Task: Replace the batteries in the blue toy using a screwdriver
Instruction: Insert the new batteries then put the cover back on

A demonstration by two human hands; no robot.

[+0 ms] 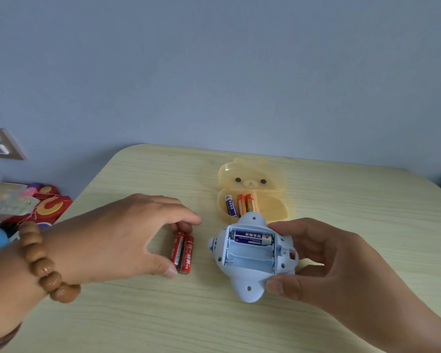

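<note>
My left hand [117, 235] is curled over two red batteries [183, 252] that lie side by side on the counter [163, 314]. The thumb is at their near ends and the fingertips at the far ends, pinching the pair. A beaded bracelet [43, 263] sits on that wrist. Just right of this hand, my right hand [323, 261] grips the blue toy [250, 281] by its right side, thumb near, fingers far. The toy's battery bay faces up, uncovered, with one blue battery [252, 238] in the farthest slot. Just beyond the right hand's fingers lies an open yellow bear case [273, 207] holding three batteries [241, 205].
</note>
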